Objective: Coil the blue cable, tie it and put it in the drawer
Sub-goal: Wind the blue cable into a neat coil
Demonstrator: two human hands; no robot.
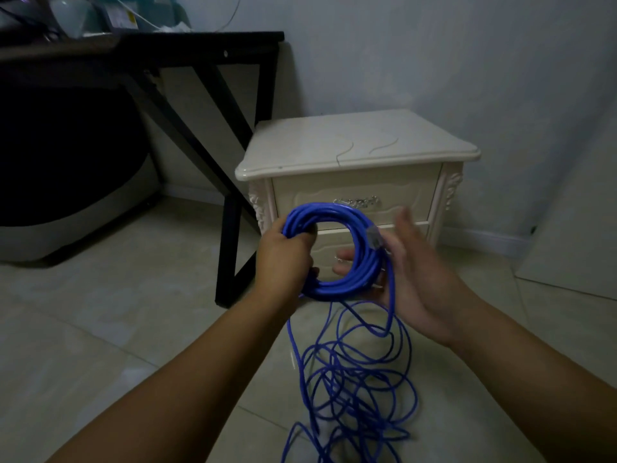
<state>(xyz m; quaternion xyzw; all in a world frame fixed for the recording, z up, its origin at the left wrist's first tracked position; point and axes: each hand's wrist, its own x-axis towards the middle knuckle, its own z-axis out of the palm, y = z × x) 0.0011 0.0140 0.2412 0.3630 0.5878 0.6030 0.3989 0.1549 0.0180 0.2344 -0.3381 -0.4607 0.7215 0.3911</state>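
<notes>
Between the two hands, held up off the floor: blue cable (334,286), partly wound into a thick upright ring. Gripped on its left side by the left hand (283,259), fingers curled tight round the bundle of turns. Cupped on its right side by the right hand (414,279), palm turned toward the ring, fingers spread and straight, somewhat blurred. Visible through the middle of the ring, on its far side, two fingertips (344,257). Lying against the ring just left of the right palm, a grey plug (374,238). Running down across that palm, one single strand.

Below both wrists, on the pale tiled floor (100,329), the uncoiled remainder in a loose tangle of loops.

Straight beyond the hands and near them, a cream nightstand (350,145), its top drawer (400,198) closed, with a silver handle (359,201) just above the ring. Lower down, partly hidden behind ring and hands, a second drawer front.

Beyond and left of the left hand, a black desk (200,41) on slanted legs, with clutter on top too dim to name and a dark bulky shape underneath. Far right of the right hand, a pale board (574,228) leaning against the wall.
</notes>
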